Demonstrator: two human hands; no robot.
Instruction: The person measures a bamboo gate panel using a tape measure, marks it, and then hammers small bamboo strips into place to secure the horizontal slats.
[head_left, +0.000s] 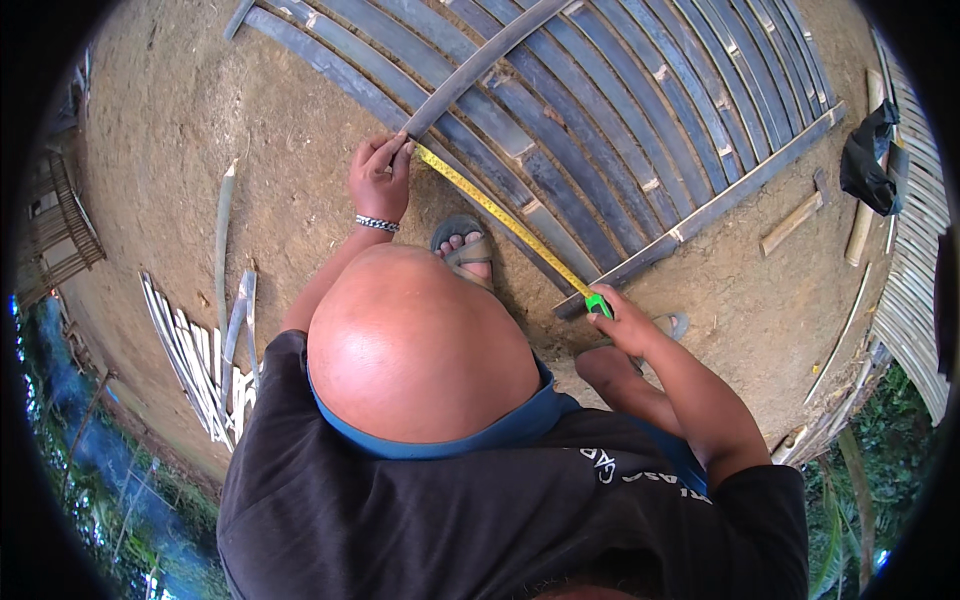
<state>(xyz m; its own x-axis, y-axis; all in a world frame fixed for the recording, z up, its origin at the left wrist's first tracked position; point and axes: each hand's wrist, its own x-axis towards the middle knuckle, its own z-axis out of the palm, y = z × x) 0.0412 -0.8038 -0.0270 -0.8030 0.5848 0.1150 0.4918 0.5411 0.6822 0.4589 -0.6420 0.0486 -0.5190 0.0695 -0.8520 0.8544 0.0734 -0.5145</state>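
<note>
A panel of dark split-bamboo slats [590, 125] lies on the ground in front of me, crossed by a middle strip [480, 62] and an end strip [690, 228]. The yellow blade of a tape measure [500, 216] stretches along the panel's near edge between the two strips. My left hand [380, 182] is closed, its fingertips pinching the blade's end at the tip of the middle strip. Near the corner by the end strip, my right hand [628, 325] grips the green tape measure case [599, 306].
A tool with a wooden handle [792, 226] lies right of the panel. Beyond it are a black plastic bag [872, 160] and a slatted bamboo fence [915, 240]. Pale split strips [190, 360] are heaped at left, near a long bamboo piece [224, 235]. My sandalled foot [465, 250] stands close to the panel.
</note>
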